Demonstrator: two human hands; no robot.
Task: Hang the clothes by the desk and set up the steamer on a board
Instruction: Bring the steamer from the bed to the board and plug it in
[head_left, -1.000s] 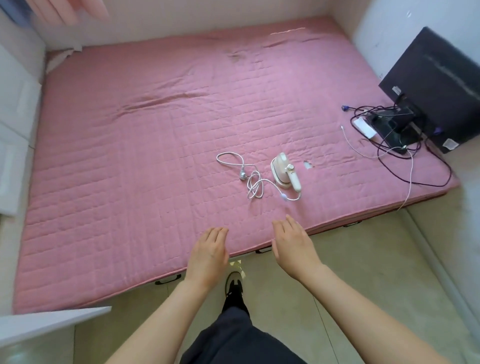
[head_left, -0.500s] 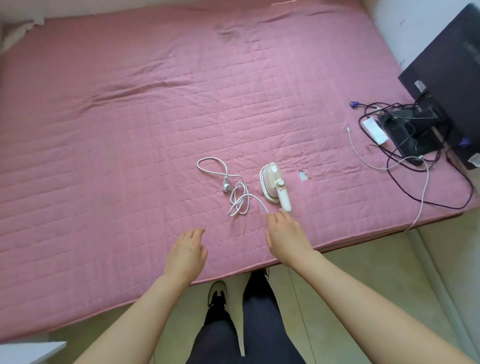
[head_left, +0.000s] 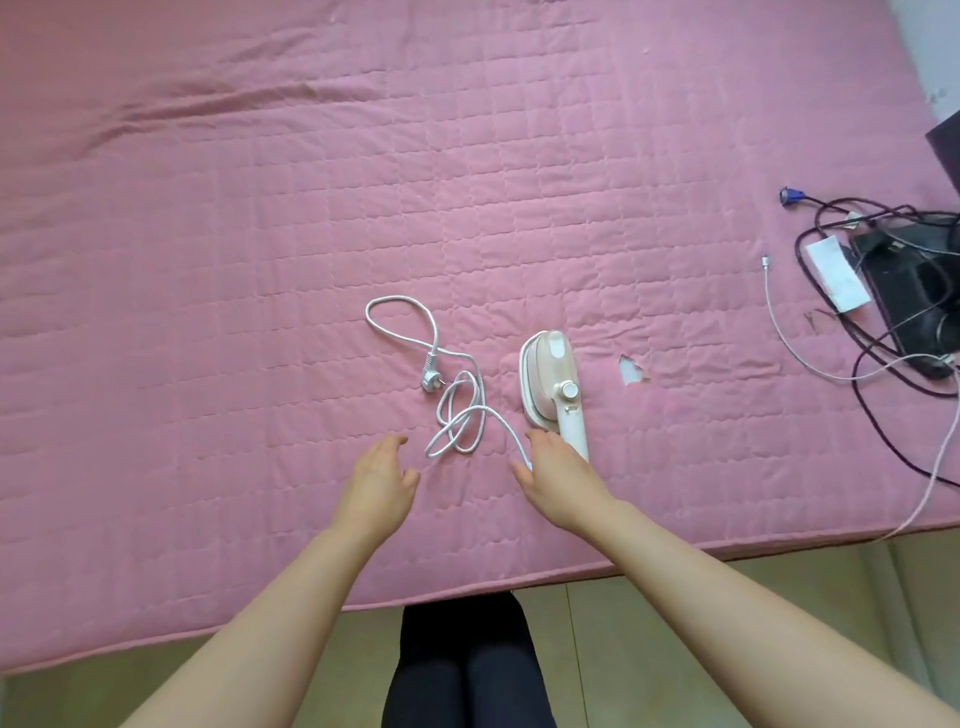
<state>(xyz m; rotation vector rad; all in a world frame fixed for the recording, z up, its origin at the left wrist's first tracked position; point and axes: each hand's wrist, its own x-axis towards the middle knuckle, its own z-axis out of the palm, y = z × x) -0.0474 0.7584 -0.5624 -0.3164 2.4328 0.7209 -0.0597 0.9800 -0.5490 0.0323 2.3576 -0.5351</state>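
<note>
A small white and pink hand steamer (head_left: 551, 383) lies on its side on the pink quilted mattress (head_left: 260, 234). Its white cord (head_left: 457, 410) coils to the left and ends in a grey plug (head_left: 430, 377). My right hand (head_left: 558, 475) reaches the lower end of the steamer's white handle, fingers relaxed and covering where the cord joins; whether it grips anything is hidden. My left hand (head_left: 379, 483) hovers over the mattress just below the cord loop, fingers loosely curved, holding nothing.
A tangle of dark cables (head_left: 893, 332), a white cable (head_left: 810, 358), a white adapter (head_left: 836, 280) and a black device (head_left: 914, 291) lie at the right edge. A small tear (head_left: 631, 370) shows in the cover. The beige floor (head_left: 675, 623) and my dark-trousered legs (head_left: 462, 670) are below the mattress edge.
I have stepped closer to the mattress and leaned over it. Both hands have moved forward; the right one has reached the steamer's handle end, the left one has come near the cord.
</note>
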